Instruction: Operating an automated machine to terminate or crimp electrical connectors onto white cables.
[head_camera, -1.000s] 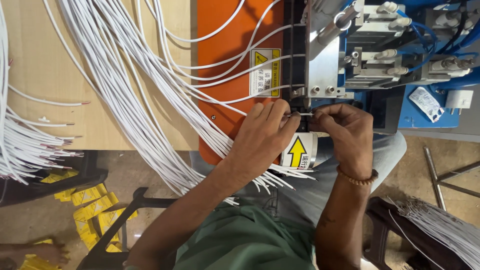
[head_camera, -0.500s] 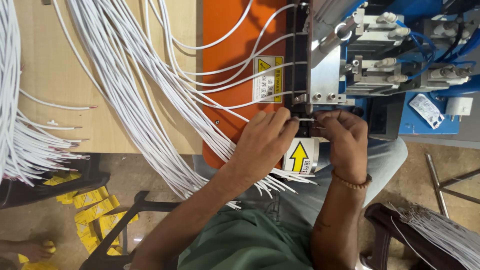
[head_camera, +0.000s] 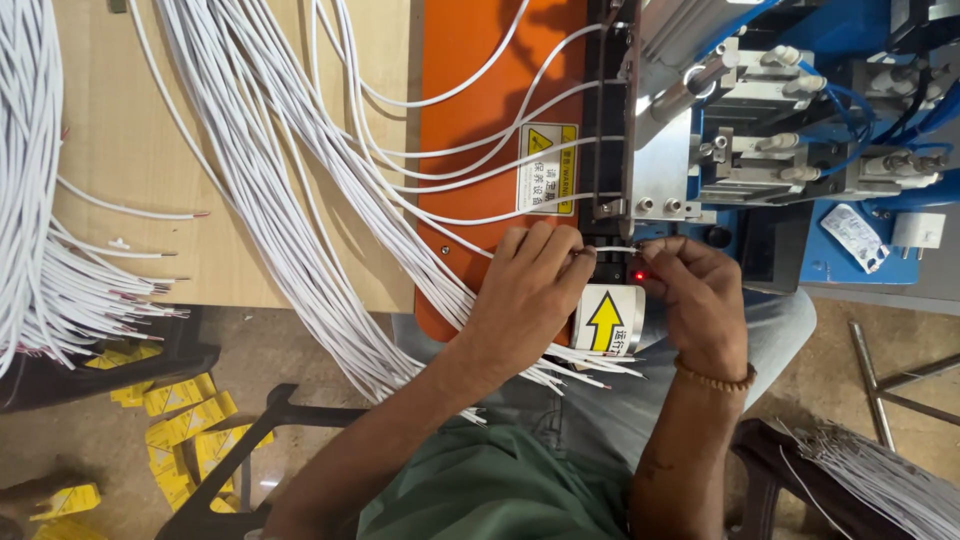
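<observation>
The left hand (head_camera: 525, 290) and the right hand (head_camera: 700, 295) are meeting at the front edge of the desk (head_camera: 120, 150), right below the metal head of the blue machine (head_camera: 760, 130). Between them they are pinching a short stretch of thin white wire (head_camera: 612, 249): the left grip is closing its thumb and fingertips on one end, the right grip is closing on the other, and the wire is running level across a dark slot where a small red light (head_camera: 639, 275) is glowing. Just under the wire a white label with a yellow arrow (head_camera: 606, 320) is sitting on the machine's front.

The left wrist is lying over an orange panel (head_camera: 480, 110) that carries a yellow warning sticker (head_camera: 547, 168). A thick bundle of white wires (head_camera: 270, 170) is sweeping across the desk from its far edge, over the orange panel and off the near edge beneath the left forearm. Another bunch of white wires (head_camera: 40, 250) is hanging over the desk's left edge. On the floor (head_camera: 300, 350) yellow tags (head_camera: 180, 420) are lying scattered near the left corner, and a further wire bundle (head_camera: 880, 480) is resting by the person's right side.
</observation>
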